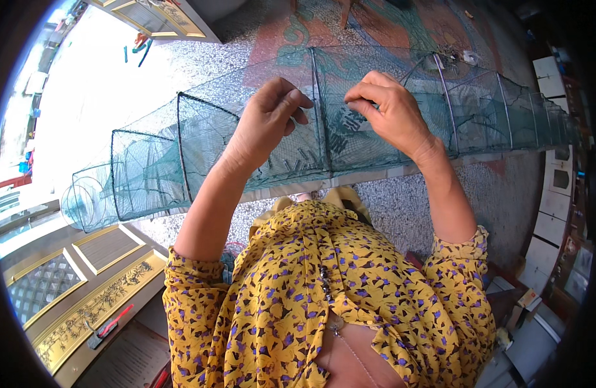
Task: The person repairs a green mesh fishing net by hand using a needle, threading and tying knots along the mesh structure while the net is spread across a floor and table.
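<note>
A long green mesh net trap [266, 145], held in shape by a row of dark square frames, stretches across in front of me from left to right. Both hands are raised over its middle, either side of an upright frame bar [319, 116]. My left hand [269, 116] is curled, thumb against the fingers, its tips close to that bar. On the other side, my right hand [390, 111] pinches with thumb and forefinger. Anything between the fingertips is too fine to make out. Several small dark rod-like pieces [344, 132] show through the mesh below my hands.
A pale board or bench edge [272, 192] runs beneath the net. Speckled floor [401, 197] lies around it. Gold-trimmed door panels [94, 284] stand at the lower left, another panelled door [157, 16] at the top. White cabinets [553, 200] line the right side.
</note>
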